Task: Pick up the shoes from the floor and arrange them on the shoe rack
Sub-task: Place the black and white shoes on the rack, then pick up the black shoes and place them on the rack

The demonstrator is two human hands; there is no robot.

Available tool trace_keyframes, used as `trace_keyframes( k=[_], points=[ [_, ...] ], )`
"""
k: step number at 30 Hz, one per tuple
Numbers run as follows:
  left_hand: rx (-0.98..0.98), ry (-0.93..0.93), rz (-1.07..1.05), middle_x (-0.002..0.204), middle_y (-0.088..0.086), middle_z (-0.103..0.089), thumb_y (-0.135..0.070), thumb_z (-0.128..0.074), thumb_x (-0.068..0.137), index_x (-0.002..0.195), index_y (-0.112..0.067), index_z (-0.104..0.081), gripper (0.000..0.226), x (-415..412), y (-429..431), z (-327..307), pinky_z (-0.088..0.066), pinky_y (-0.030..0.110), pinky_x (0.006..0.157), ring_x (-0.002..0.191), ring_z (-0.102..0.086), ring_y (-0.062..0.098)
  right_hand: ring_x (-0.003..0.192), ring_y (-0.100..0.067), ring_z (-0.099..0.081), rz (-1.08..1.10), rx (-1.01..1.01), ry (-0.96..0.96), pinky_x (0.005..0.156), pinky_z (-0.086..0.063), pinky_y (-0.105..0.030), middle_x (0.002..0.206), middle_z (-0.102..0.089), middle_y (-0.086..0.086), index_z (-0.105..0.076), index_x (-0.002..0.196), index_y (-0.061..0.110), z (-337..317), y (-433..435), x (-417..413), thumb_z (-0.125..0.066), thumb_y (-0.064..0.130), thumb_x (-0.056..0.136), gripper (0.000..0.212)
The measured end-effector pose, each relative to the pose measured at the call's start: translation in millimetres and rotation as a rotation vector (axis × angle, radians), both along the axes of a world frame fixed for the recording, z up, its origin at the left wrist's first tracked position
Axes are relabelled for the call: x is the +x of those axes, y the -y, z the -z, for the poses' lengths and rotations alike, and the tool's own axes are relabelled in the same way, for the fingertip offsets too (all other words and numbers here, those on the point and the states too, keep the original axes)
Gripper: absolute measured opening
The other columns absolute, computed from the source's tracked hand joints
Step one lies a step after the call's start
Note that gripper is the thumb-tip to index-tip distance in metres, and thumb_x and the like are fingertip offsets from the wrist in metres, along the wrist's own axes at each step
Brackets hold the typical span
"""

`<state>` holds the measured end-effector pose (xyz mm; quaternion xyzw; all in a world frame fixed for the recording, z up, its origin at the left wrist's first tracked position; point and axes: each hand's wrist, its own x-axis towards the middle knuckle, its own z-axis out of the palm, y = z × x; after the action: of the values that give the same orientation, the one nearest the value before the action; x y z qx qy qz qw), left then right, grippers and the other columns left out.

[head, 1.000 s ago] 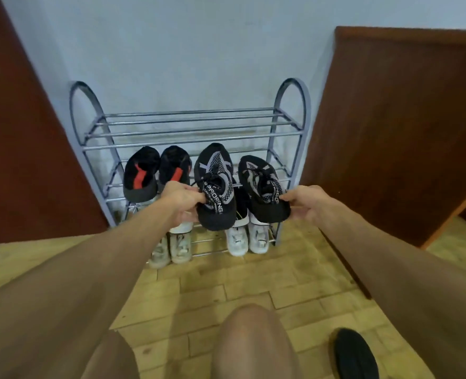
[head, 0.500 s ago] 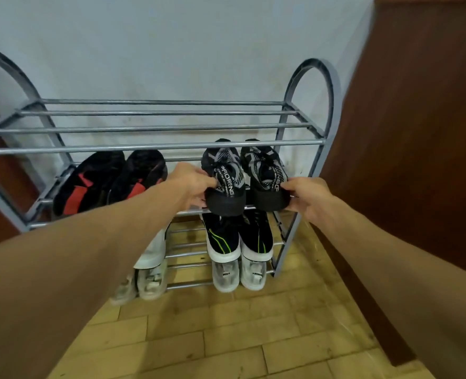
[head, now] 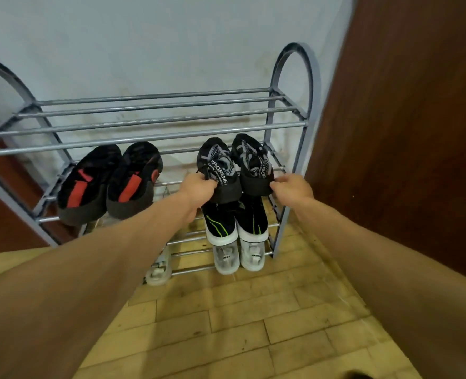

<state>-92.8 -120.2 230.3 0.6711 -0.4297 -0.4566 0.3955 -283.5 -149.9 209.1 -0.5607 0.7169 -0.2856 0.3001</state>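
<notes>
A grey metal shoe rack point(head: 155, 124) stands against the pale wall. On its second shelf at the right lie two black-and-grey patterned shoes, toes to the wall. My left hand point(head: 199, 187) grips the heel of the left patterned shoe point(head: 219, 170). My right hand point(head: 292, 187) pinches the heel of the right patterned shoe point(head: 253, 165). Both shoes rest on the shelf bars while my fingers stay on them.
A black pair with red insoles point(head: 108, 184) sits at the left of the same shelf. Below are a black-and-white pair with green stripes point(head: 234, 225) and white shoes point(head: 238, 257). A brown wooden panel point(head: 404, 132) stands close on the right. The floor is tan brick tile point(head: 226, 324).
The two patterned shoes have gone from in front of the rack onto the second shelf at the right, and slid further back. My view has moved closer to the rack.
</notes>
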Motion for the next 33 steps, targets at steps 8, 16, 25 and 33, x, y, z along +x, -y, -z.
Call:
trace_keyframes(
  k=[8,16,25,33],
  points=[
    [-0.102,0.245,0.226,0.101,0.002,-0.061,-0.018,-0.061,0.084,0.107,-0.015,-0.064,0.024,-74.9,-113.6,-10.1,-0.052,0.019,0.068,0.084,-0.058,0.012,0.105,-0.029,-0.061,-0.232,0.284,-0.028,0.080,-0.056,-0.040,0.129,-0.058,-0.016,-0.058,0.127,0.004,0.1,-123.1,-65.3,-0.052,0.021,0.096,0.036],
    [0.110,0.290,0.732,0.090,-0.008,-0.057,-0.018,-0.060,0.084,0.094,-0.023,-0.063,0.011,-190.8,-217.8,30.9,-0.046,0.023,0.068,0.086,-0.053,0.009,0.105,-0.025,-0.060,-0.027,0.497,0.140,0.085,-0.053,-0.033,0.129,-0.058,-0.012,-0.046,0.137,0.006,50.3,-261.9,-179.3,-0.042,0.037,0.099,0.049],
    [0.464,0.257,0.838,0.111,0.001,-0.065,-0.022,-0.064,0.083,0.098,-0.025,-0.063,0.015,-206.0,-307.5,155.3,-0.050,0.036,0.095,0.104,-0.060,0.018,0.097,-0.028,-0.061,0.171,0.734,-0.051,0.082,-0.051,-0.035,0.101,-0.058,-0.015,-0.060,0.106,-0.001,203.7,-363.0,-234.5,-0.047,0.030,0.094,0.036],
    [0.596,0.266,0.684,0.113,-0.001,-0.064,-0.027,-0.064,0.084,0.112,-0.022,-0.064,0.029,-160.4,-299.0,191.8,-0.048,0.031,0.091,0.109,-0.059,0.018,0.118,-0.033,-0.053,0.202,0.832,-0.113,0.095,-0.048,-0.041,0.130,-0.055,-0.014,-0.035,0.140,0.006,286.9,-400.1,-193.5,-0.074,0.033,0.075,0.081]
  ],
)
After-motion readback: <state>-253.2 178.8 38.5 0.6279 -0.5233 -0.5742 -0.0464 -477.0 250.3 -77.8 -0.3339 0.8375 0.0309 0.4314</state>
